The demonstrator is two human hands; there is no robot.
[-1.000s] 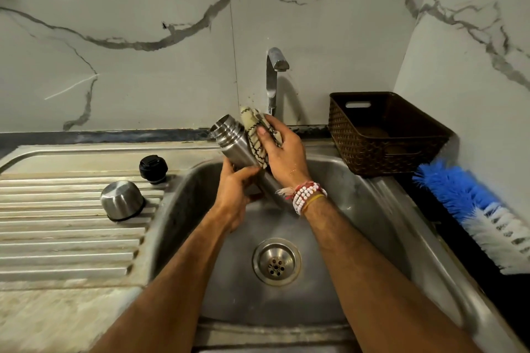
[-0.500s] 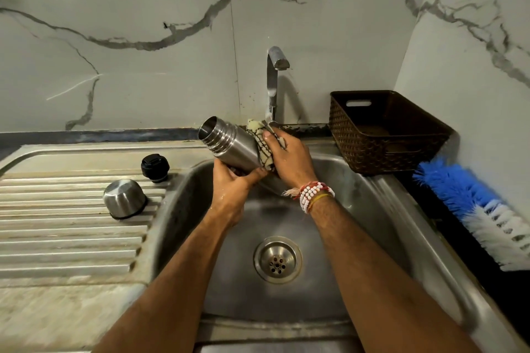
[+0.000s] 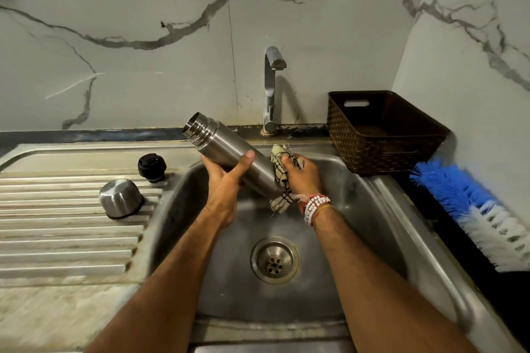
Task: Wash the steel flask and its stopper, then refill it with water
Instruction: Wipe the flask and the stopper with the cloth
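Note:
The steel flask (image 3: 226,149) lies tilted over the sink basin (image 3: 358,209), its open mouth pointing up and left. My left hand (image 3: 226,180) grips its middle from below, thumb across the body. My right hand (image 3: 301,175) holds a pale checked cloth (image 3: 282,180) wrapped against the flask's lower end. The black stopper (image 3: 152,167) stands on the ribbed draining board (image 3: 57,238), and the steel cup lid (image 3: 121,198) sits upside down in front of it. The tap (image 3: 272,86) stands behind the basin with no water running.
A brown woven basket (image 3: 384,135) sits at the back right of the sink. A blue and white brush (image 3: 473,209) lies on the dark counter to the right. The drain strainer (image 3: 274,260) is in the basin floor. Marble walls close the back and right.
My right hand slid the cloth down the flask from near the neck to its lower end. The flask tilted flatter, and my left hand shifted up its body.

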